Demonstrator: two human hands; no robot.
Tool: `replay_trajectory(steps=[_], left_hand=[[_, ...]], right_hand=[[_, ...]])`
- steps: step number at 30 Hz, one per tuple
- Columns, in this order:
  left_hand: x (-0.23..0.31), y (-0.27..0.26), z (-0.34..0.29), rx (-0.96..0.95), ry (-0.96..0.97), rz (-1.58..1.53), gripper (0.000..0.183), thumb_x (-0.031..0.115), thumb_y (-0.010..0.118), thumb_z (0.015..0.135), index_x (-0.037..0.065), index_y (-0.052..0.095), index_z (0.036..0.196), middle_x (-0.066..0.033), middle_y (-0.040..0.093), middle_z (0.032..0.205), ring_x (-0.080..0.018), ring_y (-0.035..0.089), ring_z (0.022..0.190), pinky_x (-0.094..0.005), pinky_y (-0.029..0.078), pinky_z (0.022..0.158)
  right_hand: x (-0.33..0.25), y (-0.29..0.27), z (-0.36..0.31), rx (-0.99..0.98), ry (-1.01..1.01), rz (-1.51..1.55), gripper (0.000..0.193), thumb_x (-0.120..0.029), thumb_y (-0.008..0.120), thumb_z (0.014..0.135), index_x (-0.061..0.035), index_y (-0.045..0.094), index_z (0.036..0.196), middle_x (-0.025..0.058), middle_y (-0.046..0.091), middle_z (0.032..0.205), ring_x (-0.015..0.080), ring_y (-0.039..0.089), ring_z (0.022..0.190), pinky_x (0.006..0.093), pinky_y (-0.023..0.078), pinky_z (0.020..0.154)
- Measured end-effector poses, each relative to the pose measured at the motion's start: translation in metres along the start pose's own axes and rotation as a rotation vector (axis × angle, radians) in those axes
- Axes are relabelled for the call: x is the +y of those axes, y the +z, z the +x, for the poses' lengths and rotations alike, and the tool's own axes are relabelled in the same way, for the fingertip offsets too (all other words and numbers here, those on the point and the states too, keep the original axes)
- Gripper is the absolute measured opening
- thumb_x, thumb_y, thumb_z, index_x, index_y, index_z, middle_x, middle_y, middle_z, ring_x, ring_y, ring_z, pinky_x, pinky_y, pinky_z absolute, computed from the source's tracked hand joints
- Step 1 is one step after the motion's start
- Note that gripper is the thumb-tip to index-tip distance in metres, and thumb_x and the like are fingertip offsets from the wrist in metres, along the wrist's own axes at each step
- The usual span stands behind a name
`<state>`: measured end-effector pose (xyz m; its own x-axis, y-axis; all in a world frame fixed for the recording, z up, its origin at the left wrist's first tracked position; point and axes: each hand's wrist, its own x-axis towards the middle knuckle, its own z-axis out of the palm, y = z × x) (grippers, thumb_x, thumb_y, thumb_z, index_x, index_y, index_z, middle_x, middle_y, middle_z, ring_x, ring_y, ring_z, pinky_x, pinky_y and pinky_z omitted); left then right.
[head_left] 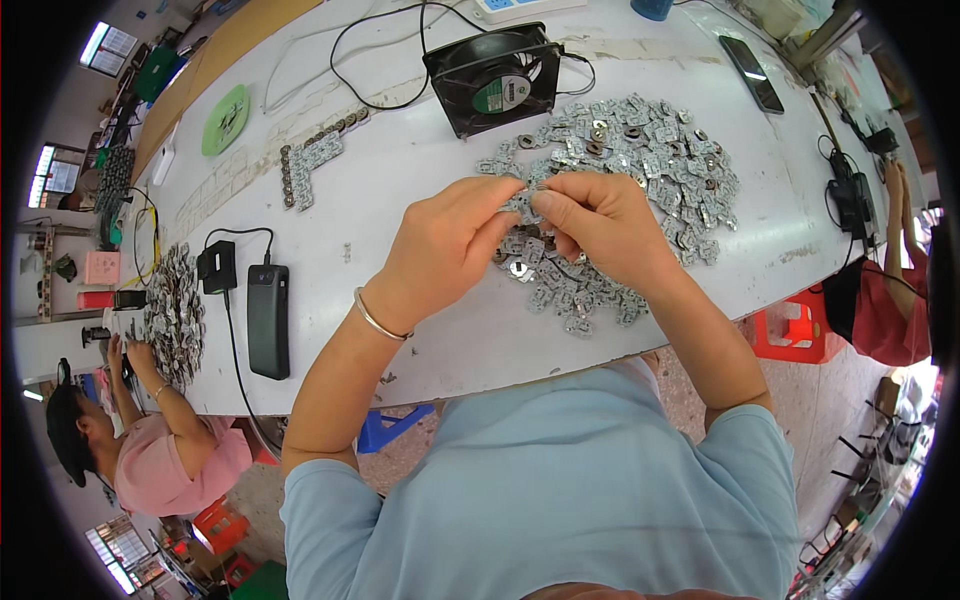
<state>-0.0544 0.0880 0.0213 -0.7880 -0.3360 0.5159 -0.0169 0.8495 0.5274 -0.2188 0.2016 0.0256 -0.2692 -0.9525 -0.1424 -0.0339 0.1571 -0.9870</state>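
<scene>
My left hand point(447, 238) and my right hand point(607, 222) meet above the near-left side of a spread pile of small silvery metal pieces point(690, 165). Thumb and forefinger of each hand are pinched together, the fingertips almost touching. A small metal piece point(526, 203) shows between them, partly covered by the fingers. Its exact kind is too small to make out. Mixed into the pile are darker round metal discs point(527, 142). To the left, similar pieces with dark discs stand in neat rows point(318, 158) that form a corner shape.
A black fan point(495, 78) stands behind the pile. Around the white table point(400, 180) lie a phone point(750, 73), a green dish point(226, 120), a black power bank point(268, 322) and cables. Another metal heap point(174, 315) lies by a co-worker in pink point(170, 465); another person sits at right.
</scene>
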Motion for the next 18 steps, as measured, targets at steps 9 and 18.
replay_trajectory(steps=[9,18], left_hand=[[-0.013,0.011,0.005,0.062,0.204,0.238,0.026,-0.002,0.066,0.076,0.001,0.061,0.101,-0.0114,0.067,0.089,-0.0237,0.066,0.069,-0.0292,0.053,0.054],[-0.007,0.024,0.007,0.185,-0.026,0.154,0.019,-0.001,0.068,0.081,-0.003,0.063,0.099,-0.0148,0.068,0.092,-0.0217,0.066,0.069,-0.0264,0.055,0.06]], right_hand=[[0.001,-0.001,0.005,0.045,-0.003,-0.028,0.024,-0.02,0.061,0.091,-0.0001,0.066,0.079,0.001,0.056,0.056,0.0056,0.05,0.049,0.023,0.039,0.045],[0.009,-0.001,0.025,0.188,-0.193,-0.129,0.02,-0.019,0.062,0.09,-0.0003,0.069,0.084,0.0017,0.058,0.059,0.006,0.054,0.053,0.0238,0.041,0.048]])
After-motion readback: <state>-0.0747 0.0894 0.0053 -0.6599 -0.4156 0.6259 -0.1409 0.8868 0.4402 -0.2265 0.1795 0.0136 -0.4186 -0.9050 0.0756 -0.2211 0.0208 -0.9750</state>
